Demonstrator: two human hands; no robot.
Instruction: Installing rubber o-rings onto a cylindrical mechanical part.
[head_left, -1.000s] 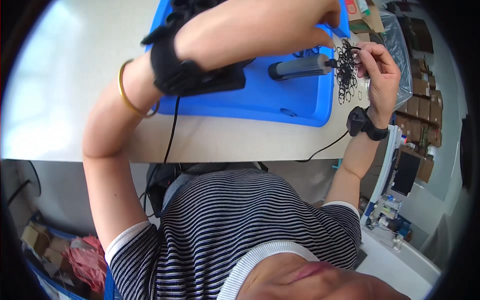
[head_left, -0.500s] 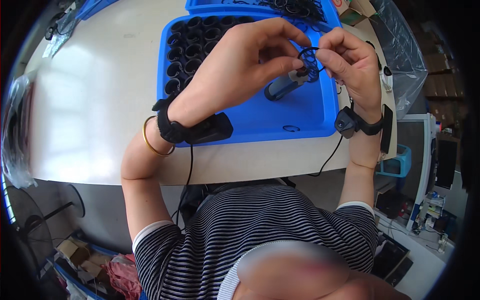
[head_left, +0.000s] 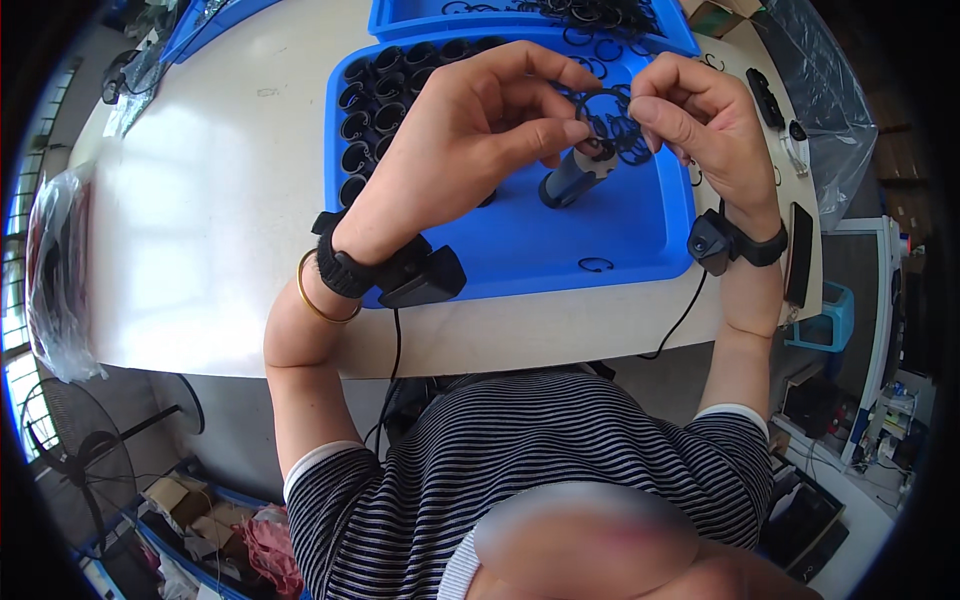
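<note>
Our right hand (head_left: 708, 122) pinches a black ring (head_left: 603, 91) above the blue tray (head_left: 540, 250), beside our curved left hand (head_left: 462, 140), its grip unclear. The tray holds black tubes (head_left: 355, 125), a grey cylinder (head_left: 574, 182) and a loose ring (head_left: 597, 260); the rear tray (head_left: 420, 18), piled rings (head_left: 600, 12).

No text, label, brand, number or sign can be read. On the pale surface (head_left: 215, 210), between ten and eleven o'clock, a small faint mark (head_left: 267, 92) shows as a thin outline, too slight to make out as letters or digits. The carton (head_left: 722, 16) a little past one o'clock is cut off by the upper edge, and any print on it is too small to tell. Toward two o'clock, near the rim, the stacked boxes (head_left: 908, 170) are too dark and blurred for any lettering to show.
</note>
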